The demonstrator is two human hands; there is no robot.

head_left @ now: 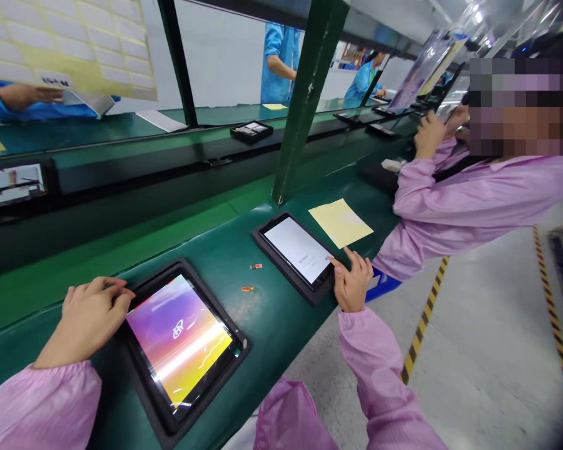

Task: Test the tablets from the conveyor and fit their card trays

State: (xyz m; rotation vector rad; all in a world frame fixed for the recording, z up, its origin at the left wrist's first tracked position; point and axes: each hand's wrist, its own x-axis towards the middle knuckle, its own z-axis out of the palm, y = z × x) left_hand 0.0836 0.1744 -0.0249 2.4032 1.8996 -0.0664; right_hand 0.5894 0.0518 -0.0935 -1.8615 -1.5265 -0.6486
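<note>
Curling close-set fingers at the near left tablet (187,325), the left hand (91,315) touches its tray (141,397); I cannot tell if it grips. Two orange pieces (248,289) lie rightward. The right hand (354,284), fingers spread and empty, points at a white-screened tablet (294,244) farther right.

"Where was the left tablet (181,340)?"
"Near, in a tray (142,387) on the bench (272,325)."
"And the right tablet (300,250)?"
"Farther (two small parts (248,289) lay between), left of the paper sheet (341,223)."
</note>
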